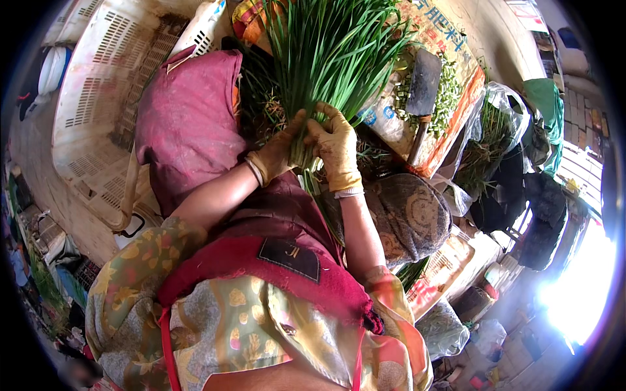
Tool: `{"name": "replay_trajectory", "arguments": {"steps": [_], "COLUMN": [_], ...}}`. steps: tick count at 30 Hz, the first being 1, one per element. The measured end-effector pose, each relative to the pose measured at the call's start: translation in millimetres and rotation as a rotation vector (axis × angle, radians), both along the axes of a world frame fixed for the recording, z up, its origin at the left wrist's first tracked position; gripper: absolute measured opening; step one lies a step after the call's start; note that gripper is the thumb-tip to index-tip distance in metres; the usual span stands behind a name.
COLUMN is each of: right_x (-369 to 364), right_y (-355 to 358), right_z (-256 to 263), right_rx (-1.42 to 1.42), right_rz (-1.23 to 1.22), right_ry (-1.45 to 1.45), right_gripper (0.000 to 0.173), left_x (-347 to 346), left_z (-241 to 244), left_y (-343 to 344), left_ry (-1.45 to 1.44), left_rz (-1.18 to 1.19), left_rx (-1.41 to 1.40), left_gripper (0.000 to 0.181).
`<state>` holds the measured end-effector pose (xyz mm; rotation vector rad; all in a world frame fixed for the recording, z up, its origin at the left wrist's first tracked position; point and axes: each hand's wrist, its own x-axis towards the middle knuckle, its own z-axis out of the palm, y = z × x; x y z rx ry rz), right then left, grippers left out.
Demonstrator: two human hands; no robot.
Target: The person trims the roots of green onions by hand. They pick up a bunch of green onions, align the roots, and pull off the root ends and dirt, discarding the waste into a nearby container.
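Observation:
A thick bunch of green garlic chives (pixel 337 58) fans out ahead of me, its pale stem ends (pixel 301 155) low between my hands. My left hand (pixel 279 150), in a yellowish work glove, wraps the stems from the left. From the right, my right hand (pixel 338 146), gloved alike, grips the same stems with bent thumb and fingers. The fingertips behind the bunch are partly hidden. A dark maroon apron (pixel 283 210) covers my lap beneath the stems. Left of the bunch lie loose roots and leaves (pixel 271 110).
A cleaver (pixel 423 83) lies on a printed sack (pixel 469 63) among many chopped stem pieces (pixel 447 93). On the left stands a slatted white plastic crate (pixel 88 146). Plastic bags (pixel 508 102) with greens stand at right. A patterned cloth (pixel 413 215) covers my right knee.

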<state>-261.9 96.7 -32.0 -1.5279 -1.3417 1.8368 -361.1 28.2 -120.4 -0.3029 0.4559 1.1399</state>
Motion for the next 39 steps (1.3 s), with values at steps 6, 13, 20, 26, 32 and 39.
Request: {"name": "replay_trajectory", "arguments": {"steps": [6, 13, 20, 26, 32, 39], "right_x": [-3, -4, -7, -6, 3, 1], "right_y": [-4, 5, 21, 20, 11, -3], "right_z": [-16, -20, -12, -6, -3, -7], "right_rx": [0.151, 0.068, 0.132, -0.039, -0.104, 0.267], "right_rz": [0.063, 0.063, 0.151, -0.063, -0.328, -0.129], "right_ry": [-0.097, -0.169, -0.324, -0.012, 0.125, -0.176], "right_gripper": [0.052, 0.036, 0.037, 0.024, 0.014, 0.017], "left_x": [-8, -9, 0, -1, -1, -8], "left_z": [-49, -19, 29, -7, 25, -4], "left_y": [-14, -12, 0, -4, -1, -14], "left_ry": [-0.248, 0.837, 0.257, -0.114, 0.15, 0.019], "left_rz": [-0.003, -0.376, 0.025, 0.05, 0.065, -0.045], "left_rx": [0.298, 0.299, -0.035, 0.209, 0.174, 0.192], "left_gripper": [0.049, 0.05, 0.046, 0.055, 0.06, 0.059]}}
